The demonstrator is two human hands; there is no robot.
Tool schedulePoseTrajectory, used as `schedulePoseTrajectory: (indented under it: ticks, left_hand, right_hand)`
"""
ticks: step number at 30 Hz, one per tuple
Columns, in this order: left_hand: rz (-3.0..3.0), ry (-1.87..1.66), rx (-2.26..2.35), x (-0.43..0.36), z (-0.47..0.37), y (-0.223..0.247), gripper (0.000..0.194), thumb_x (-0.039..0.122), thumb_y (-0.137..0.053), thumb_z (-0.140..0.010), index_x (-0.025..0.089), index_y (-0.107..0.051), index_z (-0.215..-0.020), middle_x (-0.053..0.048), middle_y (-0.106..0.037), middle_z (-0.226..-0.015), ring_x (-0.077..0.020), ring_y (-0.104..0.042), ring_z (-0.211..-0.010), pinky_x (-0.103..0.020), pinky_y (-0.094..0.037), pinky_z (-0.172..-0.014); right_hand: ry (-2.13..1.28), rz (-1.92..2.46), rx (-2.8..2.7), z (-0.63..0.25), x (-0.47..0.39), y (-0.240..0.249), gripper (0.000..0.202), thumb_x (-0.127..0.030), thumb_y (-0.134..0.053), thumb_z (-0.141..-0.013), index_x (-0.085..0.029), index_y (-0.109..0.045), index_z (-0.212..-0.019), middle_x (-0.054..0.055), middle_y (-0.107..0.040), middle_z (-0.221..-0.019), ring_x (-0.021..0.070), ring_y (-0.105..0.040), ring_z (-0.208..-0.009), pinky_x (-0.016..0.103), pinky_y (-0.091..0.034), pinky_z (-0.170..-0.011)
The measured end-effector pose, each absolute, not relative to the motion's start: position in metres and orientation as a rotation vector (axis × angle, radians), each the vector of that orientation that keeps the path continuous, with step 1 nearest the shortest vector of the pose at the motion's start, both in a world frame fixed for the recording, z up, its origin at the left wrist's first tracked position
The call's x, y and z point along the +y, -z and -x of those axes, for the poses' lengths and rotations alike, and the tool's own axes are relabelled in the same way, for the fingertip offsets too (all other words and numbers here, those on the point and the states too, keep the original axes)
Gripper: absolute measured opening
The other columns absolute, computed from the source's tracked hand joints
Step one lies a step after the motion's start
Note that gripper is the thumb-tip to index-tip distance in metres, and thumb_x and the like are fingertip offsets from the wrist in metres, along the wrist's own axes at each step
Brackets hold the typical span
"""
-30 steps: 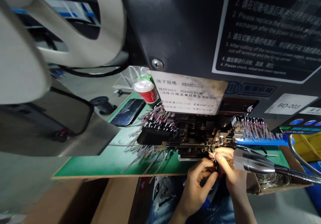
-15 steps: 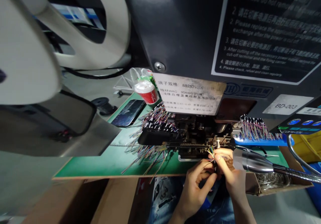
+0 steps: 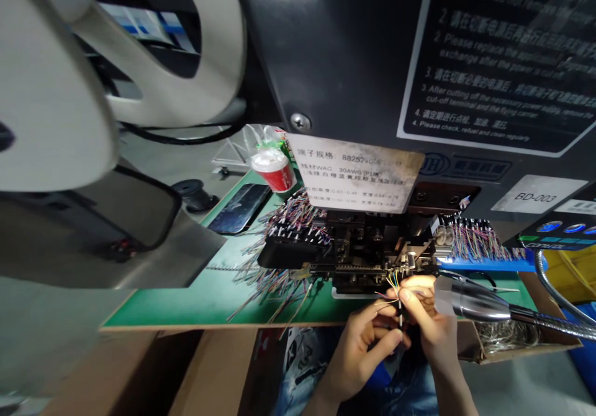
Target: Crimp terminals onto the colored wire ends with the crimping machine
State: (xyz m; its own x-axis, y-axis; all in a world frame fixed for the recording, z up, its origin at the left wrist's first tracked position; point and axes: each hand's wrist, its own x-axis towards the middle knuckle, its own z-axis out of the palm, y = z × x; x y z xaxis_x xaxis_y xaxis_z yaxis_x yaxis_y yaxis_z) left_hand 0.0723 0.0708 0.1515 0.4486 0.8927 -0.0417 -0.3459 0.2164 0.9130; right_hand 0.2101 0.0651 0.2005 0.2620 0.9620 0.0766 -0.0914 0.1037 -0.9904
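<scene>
A thin black cable (image 3: 400, 307) with a whitish band is between my hands, below the front of the terminal press (image 3: 372, 267). From its top several fine coloured wires (image 3: 393, 281) fan out, yellow, blue and orange among them. My right hand (image 3: 428, 313) pinches the wires at their base between thumb and forefinger. My left hand (image 3: 367, 348) is curled, its thumb and fingers closed about the cable's lower part. A purplish wire and a pale wire point left above my left fingers. The wire tips are close to the press's small metal tooling (image 3: 410, 259).
A metal gooseneck lamp (image 3: 479, 301) reaches in beside my right hand. Bundles of wired cables (image 3: 279, 279) lie left on the green table (image 3: 186, 307), with a phone (image 3: 239, 208) and red cup (image 3: 274, 171) behind. More cables (image 3: 479, 239) rest on a blue tray (image 3: 493, 264) at right.
My left fingers have shifted slightly down and left, showing more of the cable and its whitish band. Two wires now stick out leftward. Behind the press's window, the reddish surface gives way to a dark part with screws.
</scene>
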Motion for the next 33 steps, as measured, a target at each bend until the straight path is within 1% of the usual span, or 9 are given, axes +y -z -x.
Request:
schedulePoseTrajectory:
  ticks: [3,7,10,16,24,26,28,31,33]
  left_hand:
    - [-1.038,-0.99,0.725,0.072,-0.075,-0.157,0.04,0.05,-0.083,-0.085,0.016,-0.071,-0.102,-0.006,-0.072,-0.089,-0.0179,-0.074,-0.071,-0.02,-0.056,-0.06]
    - [-1.059,-0.989,0.748,0.074,-0.074,-0.166,0.036,0.045,-0.083,-0.087,0.016,-0.072,-0.106,-0.007,-0.072,-0.094,-0.0186,-0.075,-0.075,-0.02,-0.058,-0.064]
    - [-1.062,-0.994,0.758,0.075,-0.073,-0.168,0.035,0.043,-0.084,-0.086,0.016,-0.073,-0.107,-0.007,-0.073,-0.096,-0.0189,-0.076,-0.075,-0.02,-0.059,-0.066]
    - [-1.049,-0.981,0.761,0.075,-0.073,-0.166,0.035,0.044,-0.083,-0.086,0.017,-0.072,-0.105,-0.007,-0.072,-0.096,-0.0197,-0.077,-0.076,-0.018,-0.057,-0.058]
    - [-1.059,-1.011,0.734,0.072,-0.071,-0.156,0.037,0.046,-0.082,-0.088,0.017,-0.073,-0.111,-0.006,-0.073,-0.097,-0.0188,-0.077,-0.075,-0.019,-0.057,-0.06]
    - [-1.037,-0.971,0.671,0.073,-0.065,-0.157,0.033,0.045,-0.082,-0.088,0.018,-0.074,-0.106,-0.004,-0.074,-0.09,-0.0177,-0.077,-0.073,-0.02,-0.058,-0.064]
    - [-0.991,-0.903,0.577,0.075,-0.058,-0.161,0.031,0.045,-0.085,-0.086,0.017,-0.074,-0.096,-0.002,-0.073,-0.081,-0.0168,-0.075,-0.068,-0.022,-0.058,-0.066]
    - [-0.929,-0.844,0.497,0.076,-0.049,-0.171,0.034,0.045,-0.09,-0.081,0.016,-0.073,-0.087,-0.002,-0.072,-0.078,-0.0175,-0.075,-0.063,-0.025,-0.059,-0.066]
    - [-0.909,-0.832,0.47,0.076,-0.048,-0.173,0.034,0.044,-0.091,-0.08,0.016,-0.073,-0.086,-0.003,-0.073,-0.077,-0.0179,-0.075,-0.064,-0.026,-0.06,-0.067]
  right_hand:
    - [-0.963,1.206,-0.992,-0.211,0.067,-0.198,0.019,-0.043,-0.075,-0.093,-0.024,-0.078,-0.093,0.004,-0.08,-0.085,0.022,-0.073,-0.073,0.031,-0.058,-0.066]
    - [-0.906,1.249,-0.986,-0.21,0.069,-0.196,0.019,-0.042,-0.076,-0.092,-0.023,-0.078,-0.094,0.005,-0.081,-0.088,0.025,-0.077,-0.081,0.034,-0.06,-0.071]
    - [-0.893,1.245,-0.998,-0.21,0.07,-0.195,0.019,-0.042,-0.076,-0.091,-0.023,-0.078,-0.093,0.005,-0.082,-0.087,0.0252,-0.078,-0.081,0.035,-0.061,-0.074]
    - [-0.905,1.246,-1.013,-0.211,0.072,-0.196,0.019,-0.043,-0.075,-0.092,-0.025,-0.077,-0.094,0.004,-0.082,-0.087,0.0259,-0.078,-0.082,0.036,-0.063,-0.074]
    - [-0.909,1.25,-0.998,-0.209,0.068,-0.196,0.015,-0.038,-0.073,-0.094,-0.024,-0.077,-0.097,0.004,-0.082,-0.088,0.0248,-0.077,-0.083,0.034,-0.059,-0.074]
    - [-0.898,1.232,-1.036,-0.211,0.067,-0.196,0.013,-0.035,-0.073,-0.094,-0.024,-0.078,-0.096,0.003,-0.079,-0.085,0.0221,-0.074,-0.078,0.032,-0.057,-0.071]
    - [-0.877,1.196,-1.121,-0.213,0.066,-0.196,0.012,-0.035,-0.075,-0.093,-0.024,-0.078,-0.09,0.003,-0.076,-0.087,0.0198,-0.071,-0.075,0.03,-0.055,-0.069]
    - [-0.896,1.111,-1.188,-0.216,0.063,-0.198,0.021,-0.04,-0.077,-0.092,-0.023,-0.076,-0.08,0.006,-0.076,-0.095,0.0207,-0.071,-0.08,0.032,-0.056,-0.074]
    - [-0.978,1.079,-1.128,-0.214,0.061,-0.2,0.023,-0.043,-0.077,-0.092,-0.023,-0.075,-0.082,0.005,-0.078,-0.088,0.0212,-0.073,-0.075,0.033,-0.059,-0.073]
